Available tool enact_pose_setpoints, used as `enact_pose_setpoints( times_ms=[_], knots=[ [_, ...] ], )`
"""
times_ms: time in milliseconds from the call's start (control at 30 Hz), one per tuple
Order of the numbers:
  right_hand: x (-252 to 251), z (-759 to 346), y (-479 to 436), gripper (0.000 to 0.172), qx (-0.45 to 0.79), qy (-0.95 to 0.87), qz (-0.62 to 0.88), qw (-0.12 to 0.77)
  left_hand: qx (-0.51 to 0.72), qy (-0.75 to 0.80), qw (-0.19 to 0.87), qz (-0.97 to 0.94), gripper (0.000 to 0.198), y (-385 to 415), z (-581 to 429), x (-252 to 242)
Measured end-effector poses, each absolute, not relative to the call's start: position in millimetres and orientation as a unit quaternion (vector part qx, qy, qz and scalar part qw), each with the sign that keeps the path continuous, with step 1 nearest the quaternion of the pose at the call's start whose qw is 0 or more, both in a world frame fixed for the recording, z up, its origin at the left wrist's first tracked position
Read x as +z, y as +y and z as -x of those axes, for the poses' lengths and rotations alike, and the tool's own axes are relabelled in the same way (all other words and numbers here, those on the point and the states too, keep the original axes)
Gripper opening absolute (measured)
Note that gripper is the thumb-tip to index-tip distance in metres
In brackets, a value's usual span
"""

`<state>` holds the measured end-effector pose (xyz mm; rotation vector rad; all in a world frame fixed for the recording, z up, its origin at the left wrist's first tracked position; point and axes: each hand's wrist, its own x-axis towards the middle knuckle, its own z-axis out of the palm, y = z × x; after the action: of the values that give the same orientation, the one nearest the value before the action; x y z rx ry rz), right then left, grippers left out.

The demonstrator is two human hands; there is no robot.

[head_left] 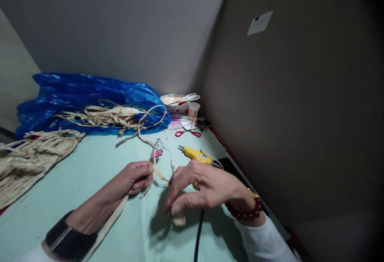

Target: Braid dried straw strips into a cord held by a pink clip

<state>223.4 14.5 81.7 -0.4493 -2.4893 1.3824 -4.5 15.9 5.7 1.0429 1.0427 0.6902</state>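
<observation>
My left hand [139, 177] is closed in a pinch around pale dried-husk strands, just below a pink binder clip [157, 153]. A long flat husk strip [109, 223] trails from under this hand toward the near left. Beyond the clip, a thin braided husk cord [144, 139] runs up into a loop. My right hand [199, 186] hovers to the right, fingers curled and thumb close to them. One husk strand [161, 175] stretches from the left hand to its fingers, which partly hide where it ends. A husk end [179, 219] shows below the right thumb.
A yellow glue gun [195, 155] lies behind my right hand, near a black cable [199, 236]. Red-handled scissors [188, 133], a patterned basket [175, 99] and a small cup [193, 109] stand farther back. Husks [112, 116] lie on blue plastic [90, 90]; a woven piece [39, 160] lies left.
</observation>
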Motion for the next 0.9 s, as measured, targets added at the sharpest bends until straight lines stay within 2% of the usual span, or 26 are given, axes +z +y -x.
enact_pose_setpoints(
  times_ms=[67, 133, 233, 333, 500, 567, 633, 767, 833, 900],
  knots=[
    [75.5, -224.5, 22.5, 0.017, 0.475, -0.854, 0.181, 0.112, 0.312, 0.469, 0.684, -0.464, 0.027, 15.3, 3.6, 6.3],
    [69.0, -226.1, 31.3, 0.017, 0.437, -0.856, 0.236, 0.143, 0.316, 0.471, 0.686, -0.456, 0.025, 14.6, 2.5, 7.5],
    [59.0, -226.3, 40.4, 0.018, 0.280, -0.856, 0.400, 0.169, 0.321, 0.470, 0.689, -0.449, 0.025, 13.5, 2.1, 9.0],
    [45.2, -218.3, 41.2, 0.023, 0.138, -0.840, 0.517, 0.093, 0.323, 0.473, 0.689, -0.445, 0.025, 12.8, 3.8, 8.1],
    [24.7, -196.1, 32.9, 0.016, 0.028, -0.839, 0.543, 0.026, 0.323, 0.463, 0.687, -0.458, 0.024, 13.9, 6.5, 3.2],
    [24.5, -192.5, 30.9, 0.017, 0.035, -0.838, 0.543, 0.035, 0.317, 0.466, 0.685, -0.461, 0.024, 14.4, 6.5, 3.2],
    [29.2, -193.1, 31.0, 0.016, 0.071, -0.826, 0.552, 0.092, 0.317, 0.468, 0.685, -0.460, 0.023, 14.2, 5.8, 5.0],
    [41.9, -195.4, 32.1, 0.012, 0.300, -0.756, 0.520, 0.260, 0.324, 0.450, 0.674, -0.488, 0.024, 12.6, 4.5, 9.0],
    [43.3, -191.7, 29.3, 0.012, 0.418, -0.719, 0.478, 0.283, 0.326, 0.441, 0.669, -0.502, 0.025, 12.2, 4.4, 8.9],
    [40.4, -185.1, 23.9, 0.012, 0.451, -0.714, 0.457, 0.279, 0.331, 0.432, 0.674, -0.499, 0.023, 12.4, 4.4, 7.5]
  ],
)
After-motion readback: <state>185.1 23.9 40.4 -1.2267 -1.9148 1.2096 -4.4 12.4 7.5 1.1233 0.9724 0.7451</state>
